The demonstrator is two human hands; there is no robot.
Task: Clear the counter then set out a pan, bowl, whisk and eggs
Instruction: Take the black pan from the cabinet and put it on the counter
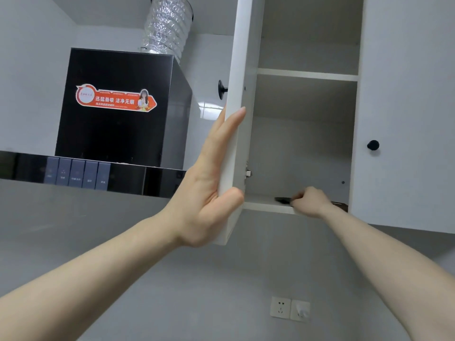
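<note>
I look up at a white wall cabinet with its door (pixel 240 70) swung open. My left hand (pixel 211 183) lies flat against the door's edge, fingers straight and thumb hooked under the lower part. My right hand (pixel 307 200) reaches onto the bottom shelf (pixel 261 205) with fingers curled around a dark, flat object (pixel 283 200), probably the pan. Only a thin black sliver of it shows left of the hand, and a dark brownish end (pixel 341 205) shows right of the wrist.
The upper shelf (pixel 307 73) holds nothing visible. A closed cabinet door with a black knob (pixel 373 145) is at the right. A black range hood (pixel 115 107) with a silver duct (pixel 167 25) is at the left. Wall sockets (pixel 290 308) sit below the cabinet.
</note>
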